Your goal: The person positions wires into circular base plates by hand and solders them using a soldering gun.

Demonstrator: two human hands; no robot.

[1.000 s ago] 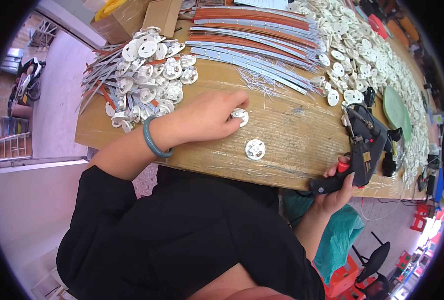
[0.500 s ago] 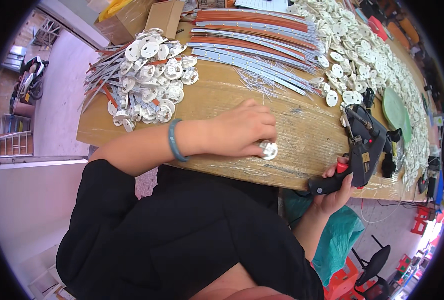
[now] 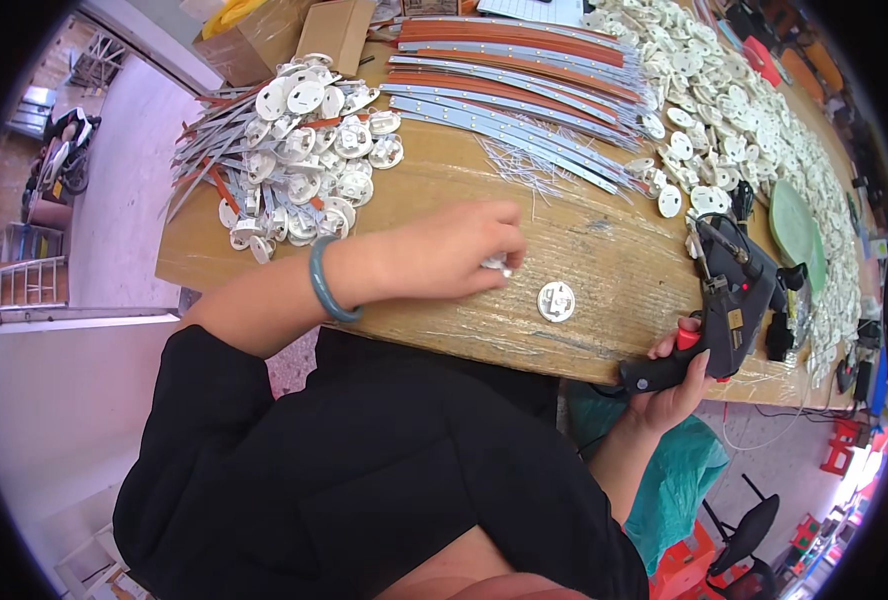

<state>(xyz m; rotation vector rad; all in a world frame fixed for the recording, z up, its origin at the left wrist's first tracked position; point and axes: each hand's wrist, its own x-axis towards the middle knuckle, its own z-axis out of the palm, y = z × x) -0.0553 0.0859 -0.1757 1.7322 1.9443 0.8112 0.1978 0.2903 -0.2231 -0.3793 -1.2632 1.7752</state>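
My left hand (image 3: 449, 250), a bangle on its wrist, hovers over the wooden table with its fingers closed on a small white piece (image 3: 497, 265). Most of that piece is hidden by the fingers. Just to its right, a round white plastic base (image 3: 556, 301) with small fittings lies alone near the table's front edge. My right hand (image 3: 676, 385) is wrapped round the handle of a black soldering gun (image 3: 732, 325) with a red trigger. The gun's tip side points away from me, near the loose white bases.
A heap of white bases with strips attached (image 3: 299, 165) sits at the left. Orange-and-white LED strips (image 3: 514, 75) and thin wires (image 3: 519, 160) lie at the back. Loose white bases (image 3: 734, 110) cover the right side, beside a green dish (image 3: 790, 225). A teal bag (image 3: 679, 480) hangs below.
My left hand has let go of the round base, which now lies on the table, and has moved left with the small white piece. My right hand has stayed on the soldering gun.
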